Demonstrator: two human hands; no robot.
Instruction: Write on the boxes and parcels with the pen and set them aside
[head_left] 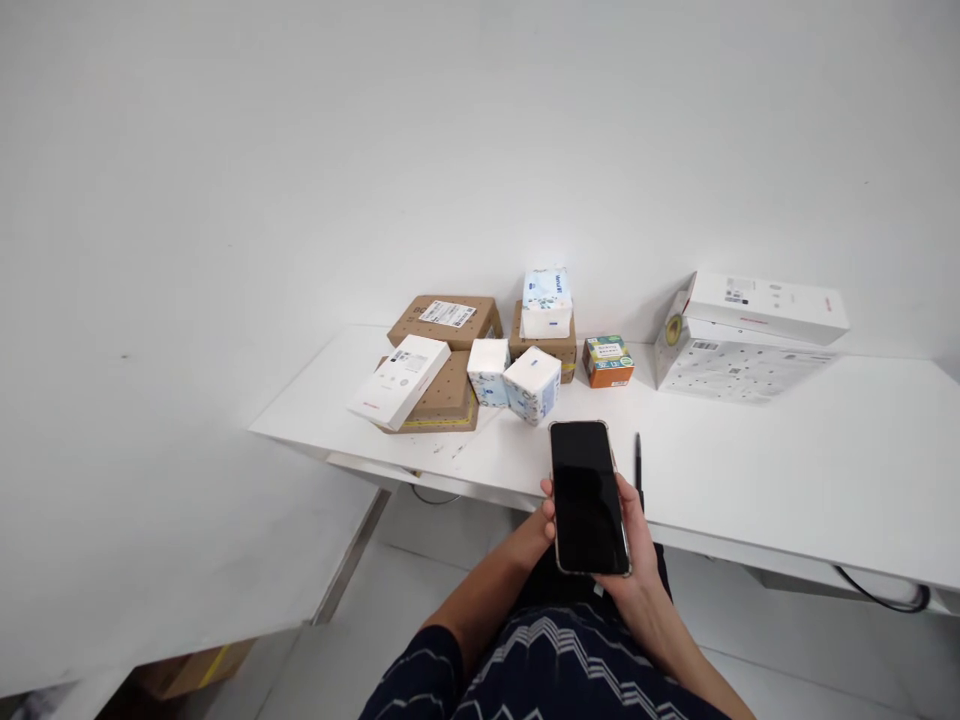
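Observation:
A smartphone with a dark screen and a clear case is held upright in front of my body, near the table's front edge. My left hand grips its left side, fingertips curled at the case edge. Around the right side and lower corner wraps my right hand, its thumb along the edge; most of its fingers are hidden behind the phone. A black pen lies on the table just right of the phone.
On the white table stand brown cardboard boxes, a white box, tissue packs, a small orange-green box and, at right, a white box atop a dotted white package. A cable hangs under the right edge.

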